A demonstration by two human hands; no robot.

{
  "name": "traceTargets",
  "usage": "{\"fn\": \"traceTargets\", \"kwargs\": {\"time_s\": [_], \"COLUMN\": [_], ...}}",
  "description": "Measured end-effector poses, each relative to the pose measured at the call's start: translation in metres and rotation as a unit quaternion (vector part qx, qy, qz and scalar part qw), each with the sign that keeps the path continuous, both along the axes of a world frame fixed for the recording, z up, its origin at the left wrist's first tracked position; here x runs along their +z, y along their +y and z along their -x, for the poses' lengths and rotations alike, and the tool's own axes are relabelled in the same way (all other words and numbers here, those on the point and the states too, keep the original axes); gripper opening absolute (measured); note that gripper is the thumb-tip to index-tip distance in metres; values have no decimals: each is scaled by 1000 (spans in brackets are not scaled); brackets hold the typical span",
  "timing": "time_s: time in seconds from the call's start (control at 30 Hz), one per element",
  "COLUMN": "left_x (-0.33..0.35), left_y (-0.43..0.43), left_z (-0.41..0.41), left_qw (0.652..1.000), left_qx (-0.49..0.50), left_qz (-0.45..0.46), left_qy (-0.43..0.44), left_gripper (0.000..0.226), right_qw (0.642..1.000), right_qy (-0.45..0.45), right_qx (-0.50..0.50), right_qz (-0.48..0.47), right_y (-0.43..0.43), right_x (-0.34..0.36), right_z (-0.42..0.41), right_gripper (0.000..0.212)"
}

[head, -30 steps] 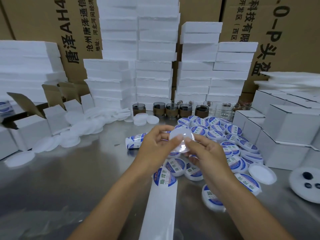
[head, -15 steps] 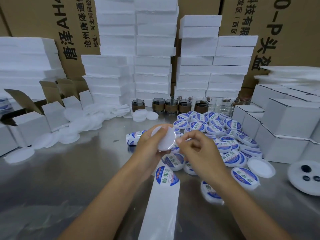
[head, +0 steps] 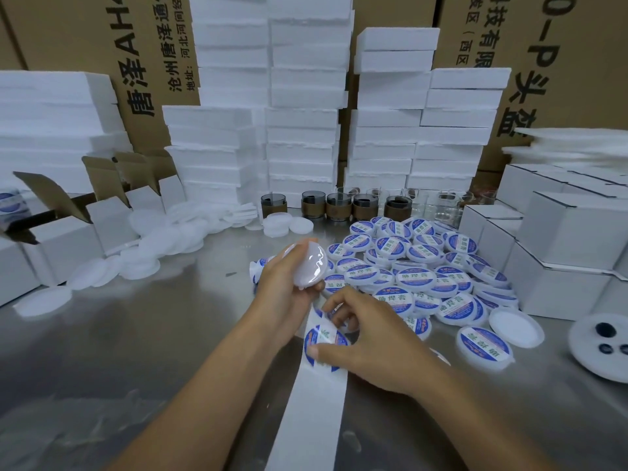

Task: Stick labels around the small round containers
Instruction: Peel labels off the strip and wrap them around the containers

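My left hand (head: 282,290) grips a plain white round container (head: 311,266), lifted above the table and tilted on edge. Just below it, my right hand (head: 370,338) is down on the white backing strip (head: 309,419). Its thumb and curled fingers pinch a round blue label (head: 323,336) at the strip's upper end. The label roll (head: 258,266) peeks out behind my left hand. A heap of several labelled containers (head: 418,277) lies to the right of both hands.
Plain white containers (head: 159,246) are spread at the left on the steel table (head: 119,351). White boxes (head: 560,260) stand at the right, with foam stacks (head: 302,130) and brown jars (head: 336,205) behind. An open white container (head: 515,326) and a holed disc (head: 601,341) lie near right.
My right hand has left the white container and dropped onto the label strip, taking hold of a label. My left hand keeps the container and has turned it edge-on.
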State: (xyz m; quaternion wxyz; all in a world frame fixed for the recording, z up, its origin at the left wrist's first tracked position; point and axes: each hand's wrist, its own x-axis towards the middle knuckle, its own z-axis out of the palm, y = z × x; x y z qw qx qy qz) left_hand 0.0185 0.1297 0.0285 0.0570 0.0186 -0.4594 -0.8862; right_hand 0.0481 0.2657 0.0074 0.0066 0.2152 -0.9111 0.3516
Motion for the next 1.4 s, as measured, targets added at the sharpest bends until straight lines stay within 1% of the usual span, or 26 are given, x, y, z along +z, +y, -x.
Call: {"fn": "traceTargets", "kwargs": {"time_s": [0.1, 0.2, 0.3, 0.4, 0.5, 0.6, 0.67, 0.77, 0.87, 1.0, 1.07, 1.17, 1.27, 1.4], "left_x": [2, 3, 4, 4, 1, -4, -7, -11, -10, -8, -9, -11, -11, -11], "left_y": [-4, -8, -11, -12, -7, -3, 0, 1, 2, 1, 1, 1, 1, 3], "left_z": [2, 2, 2, 1, 1, 3, 3, 2, 1, -2, -1, 1, 1, 3], "left_qw": [1000, 998, 996, 996, 992, 973, 957, 926, 924, 943, 945, 944, 939, 934], "left_qx": [-15, -37, -54, -68, -68, -63, -63, -45, -45, -43, -50, -52, -45, -21], "left_qz": [-5, -26, -18, 12, 104, 214, 278, 371, 376, 330, 324, 325, 340, 357], "left_qy": [18, 46, 63, 51, 3, -53, -59, -52, -45, -18, -1, 7, 11, -4], "left_gripper": [13, 18, 21, 21, 18, 14, 15, 24, 27, 16, 17, 21, 21, 18], "right_qw": [998, 991, 979, 972, 966, 962, 961, 963, 963, 969, 971, 973, 970, 970], "right_qy": [28, 46, 73, 97, 127, 167, 190, 196, 198, 174, 171, 166, 170, 171], "right_qx": [-34, -86, -128, -146, -157, -163, -163, -155, -142, -132, -126, -127, -124, -120], "right_qz": [46, 87, 141, 156, 161, 139, 114, 102, 113, 114, 106, 103, 122, 123], "right_y": [1, 4, 7, 11, 15, 17, 16, 15, 15, 14, 13, 13, 13, 12], "right_x": [-1, 0, 1, 1, 0, -1, -1, -1, -1, -1, -1, -2, -2, -2], "right_z": [5, 10, 14, 16, 18, 20, 21, 21, 20, 19, 19, 19, 18, 17], "right_gripper": [35, 29, 27, 24, 22, 27, 27, 28, 28, 28, 26, 26, 24, 29]}}
